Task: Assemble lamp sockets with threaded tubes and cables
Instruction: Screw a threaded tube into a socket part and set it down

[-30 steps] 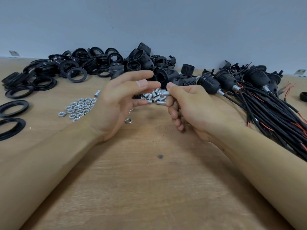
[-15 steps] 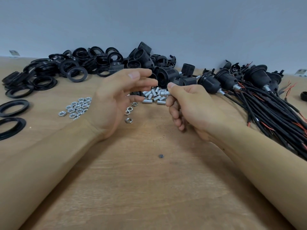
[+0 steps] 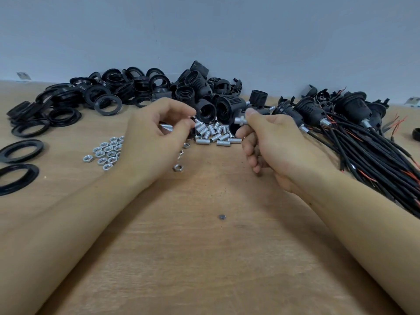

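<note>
Since the earlier frame, our left hand (image 3: 156, 137) has curled in from its reaching pose and now pinches a threaded tube (image 3: 167, 126) between thumb and fingers, just left of the tube pile (image 3: 214, 134). Loose nuts (image 3: 105, 152) lie on the worktop (image 3: 204, 258) behind that wrist, and black rings (image 3: 68, 103) sit farther left. Behind the pile rest empty socket shells (image 3: 218, 105). Our right hand (image 3: 275, 142) holds a second tube with a nut on it (image 3: 241, 120) pinched at thumb and forefinger; its lower fingers are curled, and we cannot tell whether they hold anything. Finished sockets with cables (image 3: 354, 123) lie at far right. We judge the step in hand to be threading nuts onto tubes. The next move likely calls for a loose nut to fit the left tube.
</note>
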